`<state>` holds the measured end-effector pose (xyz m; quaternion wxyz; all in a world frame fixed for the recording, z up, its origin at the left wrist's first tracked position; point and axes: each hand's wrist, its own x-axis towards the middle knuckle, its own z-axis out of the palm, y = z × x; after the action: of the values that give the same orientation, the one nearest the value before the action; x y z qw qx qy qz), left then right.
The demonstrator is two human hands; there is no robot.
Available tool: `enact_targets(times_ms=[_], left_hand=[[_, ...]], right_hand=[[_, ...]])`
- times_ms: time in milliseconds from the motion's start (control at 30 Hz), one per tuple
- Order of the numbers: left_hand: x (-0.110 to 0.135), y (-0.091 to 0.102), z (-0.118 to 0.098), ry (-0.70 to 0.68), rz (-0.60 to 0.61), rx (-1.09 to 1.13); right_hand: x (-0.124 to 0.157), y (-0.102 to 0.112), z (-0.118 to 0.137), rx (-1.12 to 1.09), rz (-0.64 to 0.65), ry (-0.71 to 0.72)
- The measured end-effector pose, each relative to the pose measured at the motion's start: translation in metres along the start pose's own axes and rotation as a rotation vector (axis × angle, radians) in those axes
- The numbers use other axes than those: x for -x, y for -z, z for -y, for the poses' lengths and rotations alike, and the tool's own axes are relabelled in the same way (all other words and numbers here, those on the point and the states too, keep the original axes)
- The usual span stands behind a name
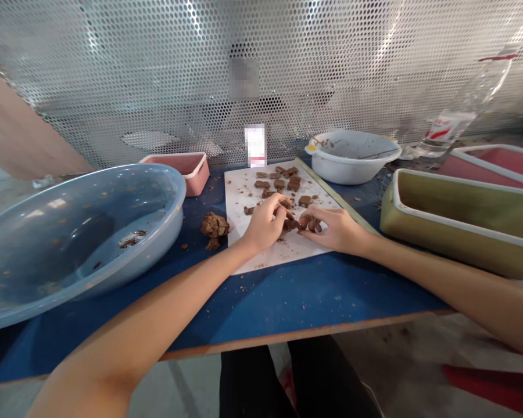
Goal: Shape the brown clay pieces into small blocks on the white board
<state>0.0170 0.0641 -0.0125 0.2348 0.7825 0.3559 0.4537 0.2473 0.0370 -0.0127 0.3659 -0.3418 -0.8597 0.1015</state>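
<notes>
My left hand rests over the white sheet, fingers curled round a brown clay-like piece. From the other side my right hand pinches the right end of that piece between thumb and fingers. The fingers partly cover the piece, so its shape is unclear. Several small brown blocks and crumbs lie on the sheet beyond my hands; one block sits just above my right fingers. Off the sheet's left edge is a rough brown clay lump.
A large blue basin stands on the left, with a pink tray behind it. At the back right are a white basin and a clear bottle. A green planter box flanks my right arm. Perforated metal rises behind the blue table.
</notes>
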Motion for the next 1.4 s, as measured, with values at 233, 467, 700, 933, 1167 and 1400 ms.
enact_targets(times_ms=[233, 467, 700, 933, 1167, 1400], left_hand=[[0.0, 0.0016, -0.0042, 0.038, 0.021, -0.018], [-0.0003, 0.0029, -0.0055, 0.071, 0.043, -0.021], [0.0, 0.002, -0.0055, 0.067, 0.032, 0.0], [0.0006, 0.0026, -0.0064, 0.072, 0.028, 0.024], [0.0001, 0.003, -0.0074, 0.077, 0.033, 0.036], [-0.0001, 0.0034, -0.0086, 0.082, 0.032, 0.04]], right_hand=[[-0.001, -0.0017, 0.0001, -0.002, 0.023, -0.027], [-0.0019, -0.0028, 0.0004, 0.006, 0.028, -0.064], [-0.0018, -0.0057, -0.0017, -0.006, 0.02, -0.095], [-0.0017, -0.0068, -0.0026, 0.002, 0.015, -0.092], [-0.0011, -0.0087, -0.0036, 0.016, -0.002, -0.102], [-0.0027, -0.0075, -0.0018, 0.016, -0.003, -0.108]])
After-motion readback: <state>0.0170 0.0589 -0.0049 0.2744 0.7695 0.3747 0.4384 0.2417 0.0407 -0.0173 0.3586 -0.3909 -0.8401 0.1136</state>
